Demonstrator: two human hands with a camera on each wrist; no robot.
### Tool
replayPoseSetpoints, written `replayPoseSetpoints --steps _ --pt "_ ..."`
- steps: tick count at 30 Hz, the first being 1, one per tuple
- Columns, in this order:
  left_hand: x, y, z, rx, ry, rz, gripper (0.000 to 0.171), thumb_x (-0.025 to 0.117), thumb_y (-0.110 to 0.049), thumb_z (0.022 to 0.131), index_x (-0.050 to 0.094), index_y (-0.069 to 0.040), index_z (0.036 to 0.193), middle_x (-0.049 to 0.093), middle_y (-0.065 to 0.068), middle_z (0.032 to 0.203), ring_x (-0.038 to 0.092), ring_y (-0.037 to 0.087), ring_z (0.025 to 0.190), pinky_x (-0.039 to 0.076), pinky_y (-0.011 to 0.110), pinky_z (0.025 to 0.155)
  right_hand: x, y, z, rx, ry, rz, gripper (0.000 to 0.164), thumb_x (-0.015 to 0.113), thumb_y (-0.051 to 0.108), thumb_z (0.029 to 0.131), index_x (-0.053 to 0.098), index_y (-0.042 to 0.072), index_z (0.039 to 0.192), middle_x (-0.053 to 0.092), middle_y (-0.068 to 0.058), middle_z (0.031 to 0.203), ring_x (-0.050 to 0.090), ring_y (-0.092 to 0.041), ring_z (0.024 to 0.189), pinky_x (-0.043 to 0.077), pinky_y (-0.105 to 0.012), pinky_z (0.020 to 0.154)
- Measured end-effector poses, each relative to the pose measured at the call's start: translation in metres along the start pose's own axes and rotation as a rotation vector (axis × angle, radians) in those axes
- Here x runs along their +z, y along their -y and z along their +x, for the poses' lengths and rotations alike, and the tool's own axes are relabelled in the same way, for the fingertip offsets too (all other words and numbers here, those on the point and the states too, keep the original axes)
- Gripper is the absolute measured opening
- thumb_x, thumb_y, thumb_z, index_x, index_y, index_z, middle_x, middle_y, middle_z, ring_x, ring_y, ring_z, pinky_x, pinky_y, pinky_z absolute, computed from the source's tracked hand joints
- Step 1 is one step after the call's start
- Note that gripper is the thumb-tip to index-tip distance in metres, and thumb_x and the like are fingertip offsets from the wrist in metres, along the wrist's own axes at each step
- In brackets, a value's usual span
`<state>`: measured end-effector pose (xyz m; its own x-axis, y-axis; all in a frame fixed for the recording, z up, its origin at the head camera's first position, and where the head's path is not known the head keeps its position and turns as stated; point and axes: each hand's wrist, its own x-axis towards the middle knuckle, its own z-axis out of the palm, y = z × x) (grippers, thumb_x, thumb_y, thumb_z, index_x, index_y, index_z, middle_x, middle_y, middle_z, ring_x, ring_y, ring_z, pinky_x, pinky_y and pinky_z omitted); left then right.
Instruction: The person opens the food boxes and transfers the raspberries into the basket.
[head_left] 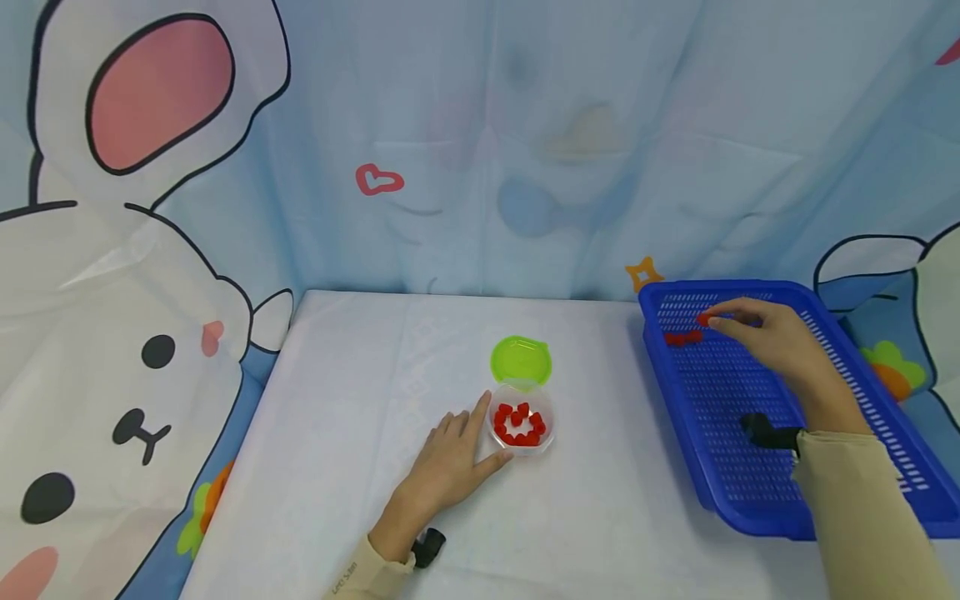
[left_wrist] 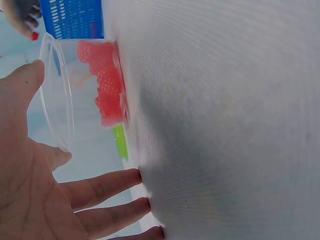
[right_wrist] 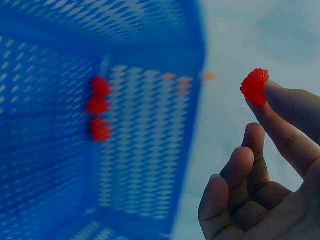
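My right hand (head_left: 772, 337) is raised over the blue basket (head_left: 678, 433), pinching a red toy raspberry (right_wrist: 255, 86) between thumb and index finger; its other fingers are loosely bent. Inside the basket, by its far wall, lie three more red raspberries (right_wrist: 98, 105) in a row. On the white table my left hand (head_left: 442, 467) rests beside a clear plastic cup (left_wrist: 82, 117), thumb and index fingertips at its rim, the other fingers stretched out onto the cloth. Several raspberries (head_left: 517, 427) cover part of the cup's bottom.
A bright green lid (head_left: 521, 360) lies flat right behind the cup. The blue basket stands at the table's right side, its walls raised. A blue cartoon-print curtain (head_left: 465, 150) hangs behind the white tabletop (head_left: 360, 400).
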<state>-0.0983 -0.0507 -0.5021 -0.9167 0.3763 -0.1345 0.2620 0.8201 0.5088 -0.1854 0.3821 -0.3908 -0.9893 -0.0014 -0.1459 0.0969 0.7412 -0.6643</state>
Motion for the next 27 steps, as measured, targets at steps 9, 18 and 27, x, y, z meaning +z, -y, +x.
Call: replayPoseSetpoints --steps 9,18,27 --pt "-0.001 -0.001 0.0 0.008 -0.007 -0.002 0.091 0.057 -0.063 0.093 0.015 -0.022 0.162 0.046 0.021 0.147 0.041 0.045 0.135 0.033 0.059 0.11 0.003 -0.05 0.033 0.176 0.066 -0.004 0.069 0.047 0.053 0.102 0.047 -0.005 0.14 0.026 -0.041 0.148 0.024 -0.062 0.132 0.028 -0.075 0.096" --pt "-0.002 0.0 0.0 0.013 -0.013 -0.003 0.09 0.059 -0.061 0.093 0.016 -0.02 0.162 0.047 0.021 0.146 0.041 0.045 0.135 0.033 0.059 0.11 0.016 -0.086 0.052 0.285 0.018 -0.037 0.057 0.048 0.037 0.105 0.048 -0.013 0.134 0.034 -0.042 0.139 0.038 -0.058 0.12 0.041 -0.066 0.089" --pt "0.001 0.001 0.001 0.0 -0.002 0.001 0.09 0.058 -0.061 0.094 0.015 -0.021 0.162 0.046 0.02 0.148 0.041 0.044 0.135 0.032 0.057 0.111 0.025 -0.089 0.052 0.325 -0.078 -0.005 0.049 0.045 0.028 0.107 0.05 -0.011 0.135 0.038 -0.039 0.14 0.045 -0.052 0.114 0.048 -0.057 0.077"
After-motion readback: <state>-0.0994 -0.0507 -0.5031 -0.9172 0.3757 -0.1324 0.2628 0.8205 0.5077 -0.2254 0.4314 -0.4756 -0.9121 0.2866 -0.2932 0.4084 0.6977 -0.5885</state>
